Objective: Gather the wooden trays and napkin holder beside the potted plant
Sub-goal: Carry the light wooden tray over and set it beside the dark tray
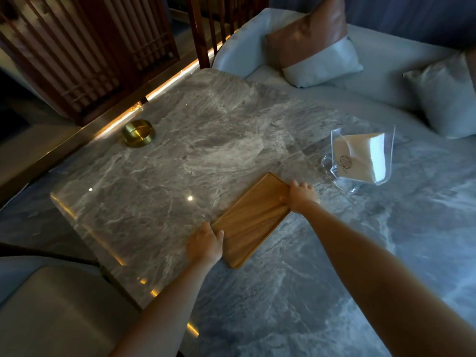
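right now my left hand point(206, 240) and right hand point(301, 195) each pinch an opposite edge of the wooden tray point(251, 220), lying flat mid-bench, fingers curled over its thin rim. i'd lift it level, since the smooth oblong wood could slide on the polished marble bench point(180, 140); the clear acrylic napkin holder point(360, 158) stands just beyond my right hand, and no potted plant is in view.

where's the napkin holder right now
In the head view, the clear napkin holder stands on the marble table's right side, just beyond the right hand and wooden tray.
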